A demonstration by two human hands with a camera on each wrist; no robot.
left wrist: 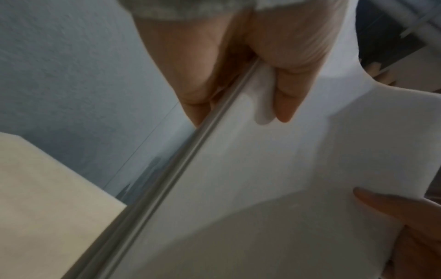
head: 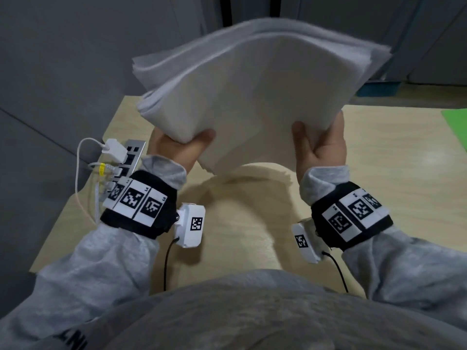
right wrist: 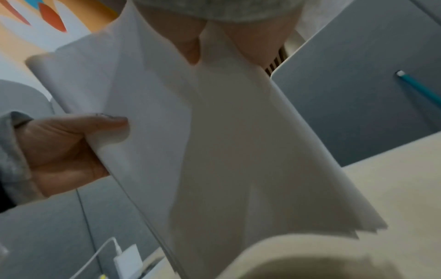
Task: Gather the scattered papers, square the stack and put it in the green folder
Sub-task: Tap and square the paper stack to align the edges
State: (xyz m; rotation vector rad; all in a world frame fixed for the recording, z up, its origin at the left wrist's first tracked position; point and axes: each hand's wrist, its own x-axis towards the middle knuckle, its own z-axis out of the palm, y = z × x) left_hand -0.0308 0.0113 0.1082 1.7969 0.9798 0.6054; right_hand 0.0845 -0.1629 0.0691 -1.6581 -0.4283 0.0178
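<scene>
The paper stack [head: 252, 92] is gripped by the left hand [head: 177, 147] and right hand [head: 321, 145], thumbs on top. It is held above the table [head: 379, 173]. The green folder [head: 454, 125] is seen at right

Both hands, left hand [head: 177, 147] and right hand [head: 321, 145], grip paper stack [head: 252, 89] lifted above surface [head: 379, 152]; green folder [head: 456, 125] at right edge.

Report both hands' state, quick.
Left hand: grips the paper stack at its left edge, thumb on top.
Right hand: grips the same stack at its right edge, held above the table.
</scene>
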